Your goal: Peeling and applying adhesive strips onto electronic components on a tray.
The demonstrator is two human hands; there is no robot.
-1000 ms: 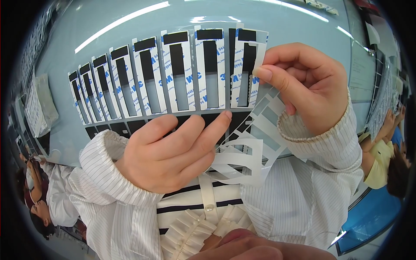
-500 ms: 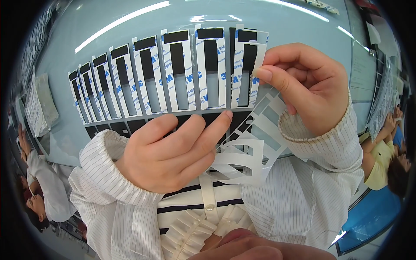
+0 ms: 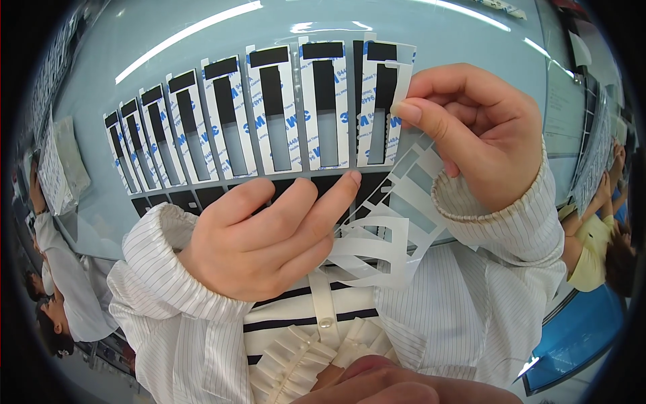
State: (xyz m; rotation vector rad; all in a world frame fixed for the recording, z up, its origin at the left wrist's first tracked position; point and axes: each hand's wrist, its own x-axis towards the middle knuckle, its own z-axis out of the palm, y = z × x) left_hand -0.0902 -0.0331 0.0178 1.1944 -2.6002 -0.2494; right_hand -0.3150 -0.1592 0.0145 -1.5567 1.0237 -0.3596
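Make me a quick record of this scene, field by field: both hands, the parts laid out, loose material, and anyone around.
Left hand: over the black pieces, no visible grip
Right hand: thumb and finger pinching a pale translucent strip
Strip position: along the right side of the rightmost frame
White frames: eight in a row, blue print, black showing inside
Loose material: pale cut-out sheets below the right hand
Far left: clear plastic bag
Others: people at both sides, one in a yellow sleeve
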